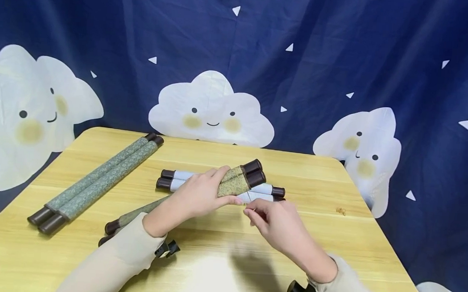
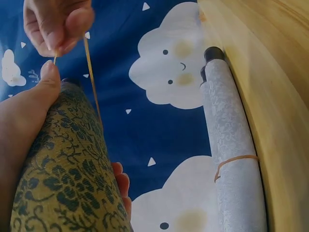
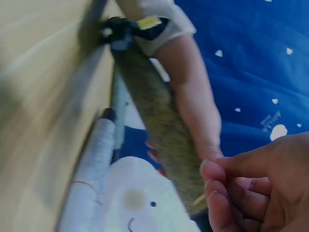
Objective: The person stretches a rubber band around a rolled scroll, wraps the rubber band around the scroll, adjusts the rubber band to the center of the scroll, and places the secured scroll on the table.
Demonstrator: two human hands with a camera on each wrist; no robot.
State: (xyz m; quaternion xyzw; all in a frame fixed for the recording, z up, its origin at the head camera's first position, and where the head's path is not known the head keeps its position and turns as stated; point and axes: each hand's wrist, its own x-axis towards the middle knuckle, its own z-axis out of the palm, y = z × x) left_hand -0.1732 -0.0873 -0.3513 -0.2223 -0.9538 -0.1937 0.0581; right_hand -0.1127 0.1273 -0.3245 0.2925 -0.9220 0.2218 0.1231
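Observation:
A rolled scroll (image 1: 233,181) in olive-gold floral cloth, its two rollers side by side with dark end knobs, is held slanting above the table. My left hand (image 1: 200,195) grips it near its far end, thumb on the near side and fingers around the other. With thumb and fingertips my right hand (image 1: 283,225) pinches a thin tan rubber band (image 2: 91,72), pulled taut off the scroll's end. The left thumb tip lies right by the band. Behind the held scroll lies a pale blue-white scroll (image 1: 261,195), partly covered by it, with its own rubber band (image 2: 236,158) around it.
A grey-green scroll (image 1: 103,178) with dark knobs lies diagonally on the left of the wooden table (image 1: 312,240). A small brown mark (image 1: 340,211) shows at the right. Behind the table hangs a navy curtain (image 1: 240,43) with smiling clouds.

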